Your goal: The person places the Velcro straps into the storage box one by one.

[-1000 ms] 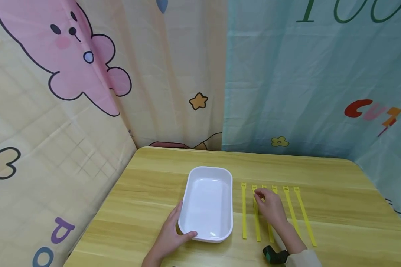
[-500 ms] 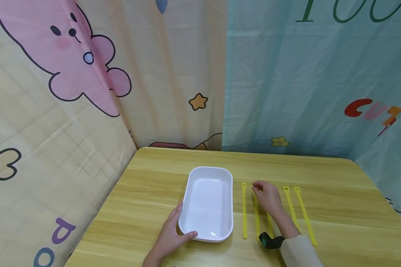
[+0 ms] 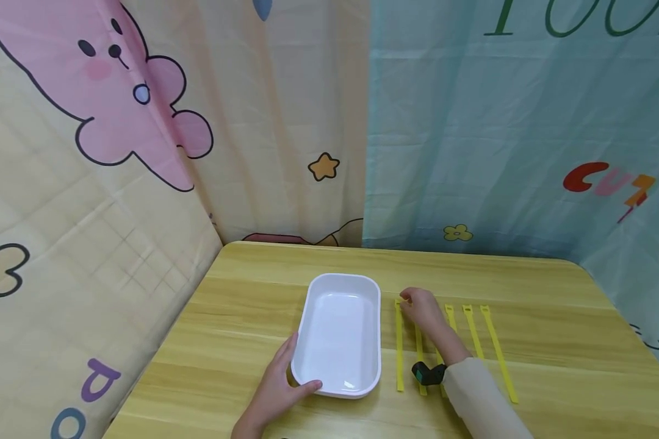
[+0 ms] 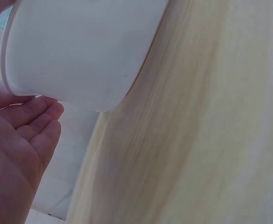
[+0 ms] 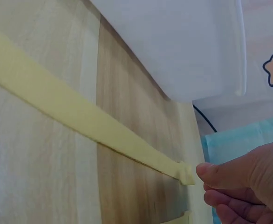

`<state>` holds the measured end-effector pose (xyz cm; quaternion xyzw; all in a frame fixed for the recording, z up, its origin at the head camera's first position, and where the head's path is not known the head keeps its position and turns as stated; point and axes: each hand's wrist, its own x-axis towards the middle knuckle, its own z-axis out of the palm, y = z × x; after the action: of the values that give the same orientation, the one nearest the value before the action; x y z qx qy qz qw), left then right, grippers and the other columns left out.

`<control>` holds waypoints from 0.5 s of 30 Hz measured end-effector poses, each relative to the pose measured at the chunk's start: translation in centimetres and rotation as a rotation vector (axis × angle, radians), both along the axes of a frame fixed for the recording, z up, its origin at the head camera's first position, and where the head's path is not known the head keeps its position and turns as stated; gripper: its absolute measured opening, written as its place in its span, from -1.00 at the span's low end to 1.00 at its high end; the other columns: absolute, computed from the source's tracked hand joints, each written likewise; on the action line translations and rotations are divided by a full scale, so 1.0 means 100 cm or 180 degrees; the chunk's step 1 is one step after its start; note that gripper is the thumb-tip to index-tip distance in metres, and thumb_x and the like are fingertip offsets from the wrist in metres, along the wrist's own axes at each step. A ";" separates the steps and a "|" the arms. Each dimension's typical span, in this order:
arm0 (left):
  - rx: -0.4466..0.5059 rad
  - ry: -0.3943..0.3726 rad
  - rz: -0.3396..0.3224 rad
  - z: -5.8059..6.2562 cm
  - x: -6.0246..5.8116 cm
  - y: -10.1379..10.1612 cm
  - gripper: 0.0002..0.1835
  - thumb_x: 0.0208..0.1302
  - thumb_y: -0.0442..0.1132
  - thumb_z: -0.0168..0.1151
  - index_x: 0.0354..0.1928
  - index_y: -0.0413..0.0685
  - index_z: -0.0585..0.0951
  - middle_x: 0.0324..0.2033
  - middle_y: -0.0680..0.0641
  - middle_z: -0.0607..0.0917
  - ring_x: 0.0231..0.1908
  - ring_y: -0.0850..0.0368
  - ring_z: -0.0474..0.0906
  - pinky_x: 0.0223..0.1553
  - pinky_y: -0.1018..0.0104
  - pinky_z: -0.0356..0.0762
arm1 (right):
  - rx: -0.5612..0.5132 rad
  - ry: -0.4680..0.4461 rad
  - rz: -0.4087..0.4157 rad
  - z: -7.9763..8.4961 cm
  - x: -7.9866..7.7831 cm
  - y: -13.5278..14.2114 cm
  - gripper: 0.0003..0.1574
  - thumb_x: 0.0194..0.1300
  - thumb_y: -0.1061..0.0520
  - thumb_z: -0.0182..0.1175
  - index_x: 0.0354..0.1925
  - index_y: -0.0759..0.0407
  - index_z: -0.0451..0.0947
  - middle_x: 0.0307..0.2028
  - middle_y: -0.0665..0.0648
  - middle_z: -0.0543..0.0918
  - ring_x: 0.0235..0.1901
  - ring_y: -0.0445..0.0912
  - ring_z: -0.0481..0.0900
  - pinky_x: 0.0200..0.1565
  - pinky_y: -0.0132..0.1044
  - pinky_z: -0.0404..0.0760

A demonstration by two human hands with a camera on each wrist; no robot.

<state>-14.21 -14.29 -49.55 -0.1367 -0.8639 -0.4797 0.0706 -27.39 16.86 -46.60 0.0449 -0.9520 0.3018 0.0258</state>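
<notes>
Noted white tray upright on wood-grain table. Found left hand gripping tray at near left corner, thumb over near rim, fingers against outer left wall. Counted six yellow strips side by side to the right of tray, heads toward far table edge. Located leftmost strip just beside tray, not touching it. Observed right hand at head of leftmost strip, thumb and fingers loosely bent with slight gap between, nothing held. Could not settle contact between fingertips and strip head.

Logged obstructions: right hand over heads of second and third strips; forearm and cream sleeve across lower parts of fourth and fifth; black wrist device above lower second and third. Saw rightmost strip uncovered along its length. Recorded cream cloth with pink bear print behind and left of table, teal cloth behind and right.

Marked as cut off: green lettering at top; second strip at lower edge of right wrist view. Could not identify dark sliver at bottom edge of head view.
</notes>
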 end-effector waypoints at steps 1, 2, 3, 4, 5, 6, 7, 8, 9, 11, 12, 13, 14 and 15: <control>0.0007 -0.0001 -0.0007 0.000 0.000 0.000 0.13 -0.15 0.16 0.43 0.36 -0.28 0.10 0.30 -0.25 0.20 0.26 -0.19 0.11 0.17 -0.20 0.10 | 0.0029 -0.0023 0.0017 -0.001 -0.001 -0.001 -0.70 0.13 0.33 0.23 -0.11 0.39 0.56 -0.18 0.27 0.61 -0.19 0.09 0.55 -0.13 -0.03 0.55; 0.0020 -0.0001 -0.0011 0.000 0.000 0.000 0.13 -0.15 0.15 0.43 0.36 -0.28 0.10 0.30 -0.25 0.20 0.26 -0.19 0.11 0.17 -0.20 0.10 | 0.0052 -0.0027 0.0035 -0.002 -0.002 -0.001 -0.69 0.12 0.34 0.24 -0.11 0.40 0.56 -0.17 0.28 0.61 -0.17 0.09 0.55 -0.12 -0.02 0.55; 0.0037 0.0004 -0.0013 0.000 0.000 0.000 0.12 -0.15 0.15 0.44 0.36 -0.28 0.10 0.30 -0.25 0.20 0.26 -0.19 0.11 0.17 -0.20 0.10 | 0.0079 -0.0026 0.0055 -0.003 -0.002 -0.002 -0.68 0.11 0.34 0.25 -0.11 0.41 0.56 -0.17 0.29 0.61 -0.17 0.10 0.55 -0.11 -0.02 0.55; 0.0048 0.0005 -0.0013 0.000 0.000 0.000 0.12 -0.15 0.14 0.44 0.36 -0.27 0.10 0.30 -0.24 0.20 0.26 -0.19 0.11 0.17 -0.21 0.10 | 0.0100 -0.0018 0.0073 -0.004 -0.003 -0.002 -0.66 0.10 0.35 0.26 -0.10 0.42 0.55 -0.17 0.29 0.61 -0.17 0.10 0.55 -0.11 -0.01 0.54; 0.0057 0.0004 -0.0013 0.000 0.000 0.000 0.12 -0.15 0.14 0.44 0.37 -0.26 0.10 0.30 -0.24 0.21 0.26 -0.18 0.11 0.17 -0.21 0.09 | 0.0124 0.0000 0.0096 -0.005 -0.003 -0.002 -0.65 0.09 0.35 0.27 -0.10 0.42 0.55 -0.18 0.30 0.61 -0.17 0.10 0.55 -0.11 -0.01 0.55; 0.0061 0.0002 -0.0009 0.000 0.000 0.000 0.12 -0.16 0.14 0.44 0.37 -0.25 0.10 0.30 -0.23 0.21 0.26 -0.18 0.11 0.17 -0.22 0.09 | 0.0149 0.0020 0.0115 -0.006 -0.003 -0.003 -0.64 0.08 0.36 0.27 -0.10 0.43 0.55 -0.19 0.29 0.61 -0.19 0.09 0.55 -0.12 -0.02 0.55; 0.0062 -0.0006 -0.0005 0.000 0.000 0.000 0.12 -0.16 0.14 0.44 0.37 -0.25 0.10 0.30 -0.23 0.21 0.26 -0.18 0.11 0.17 -0.22 0.09 | 0.0181 0.0046 0.0145 -0.007 -0.002 -0.003 -0.64 0.07 0.36 0.28 -0.10 0.44 0.55 -0.20 0.30 0.62 -0.21 0.09 0.55 -0.14 -0.02 0.56; 0.0061 -0.0011 -0.0003 -0.001 0.000 0.000 0.12 -0.15 0.14 0.44 0.37 -0.25 0.10 0.30 -0.22 0.21 0.26 -0.18 0.11 0.16 -0.23 0.09 | 0.0203 0.0062 0.0163 -0.008 -0.002 -0.003 -0.63 0.07 0.37 0.28 -0.10 0.45 0.54 -0.22 0.29 0.62 -0.23 0.08 0.55 -0.15 -0.03 0.56; 0.0059 -0.0015 -0.0004 -0.001 0.001 0.000 0.12 -0.15 0.14 0.44 0.37 -0.25 0.10 0.31 -0.23 0.20 0.26 -0.19 0.11 0.16 -0.23 0.09 | 0.0226 0.0076 0.0175 -0.008 -0.002 -0.003 -0.63 0.06 0.37 0.28 -0.10 0.45 0.54 -0.23 0.29 0.62 -0.24 0.07 0.54 -0.16 -0.03 0.56; 0.0052 -0.0019 -0.0006 -0.001 0.000 0.000 0.11 -0.14 0.14 0.43 0.37 -0.25 0.10 0.31 -0.23 0.20 0.26 -0.20 0.11 0.16 -0.24 0.08 | 0.0254 0.0106 0.0203 -0.010 -0.003 -0.002 -0.61 0.06 0.38 0.28 -0.09 0.45 0.54 -0.23 0.29 0.61 -0.24 0.08 0.54 -0.17 -0.03 0.56; 0.0054 -0.0017 -0.0011 -0.001 0.000 0.000 0.11 -0.13 0.14 0.43 0.37 -0.25 0.09 0.31 -0.23 0.20 0.26 -0.20 0.10 0.16 -0.24 0.09 | 0.0263 0.0112 0.0210 -0.010 -0.004 -0.002 -0.61 0.05 0.38 0.29 -0.08 0.46 0.54 -0.23 0.29 0.61 -0.23 0.08 0.54 -0.17 -0.04 0.56; 0.0063 -0.0014 -0.0019 -0.001 0.000 0.000 0.11 -0.13 0.14 0.43 0.37 -0.25 0.09 0.31 -0.24 0.20 0.26 -0.21 0.11 0.16 -0.24 0.09 | 0.0276 0.0122 0.0222 -0.010 -0.004 -0.002 -0.60 0.05 0.38 0.29 -0.08 0.46 0.53 -0.21 0.30 0.61 -0.21 0.09 0.54 -0.16 -0.03 0.55; 0.0075 -0.0009 -0.0025 -0.001 0.000 0.000 0.10 -0.12 0.13 0.43 0.37 -0.25 0.09 0.31 -0.24 0.20 0.26 -0.21 0.11 0.16 -0.24 0.09 | 0.0279 0.0117 0.0221 -0.011 -0.005 -0.002 -0.60 0.05 0.38 0.29 -0.07 0.46 0.53 -0.20 0.31 0.61 -0.19 0.10 0.54 -0.15 -0.03 0.55; 0.0082 -0.0008 -0.0029 -0.001 0.000 0.000 0.10 -0.12 0.13 0.43 0.37 -0.24 0.09 0.31 -0.24 0.20 0.26 -0.21 0.11 0.16 -0.25 0.09 | 0.0289 0.0114 0.0227 -0.011 -0.005 -0.002 -0.59 0.05 0.38 0.29 -0.07 0.47 0.53 -0.20 0.31 0.61 -0.18 0.11 0.54 -0.15 -0.03 0.55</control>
<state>-14.20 -14.27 -49.69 -0.1391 -0.8570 -0.4913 0.0691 -27.92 16.70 -47.69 0.0853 -0.9618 0.2582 0.0300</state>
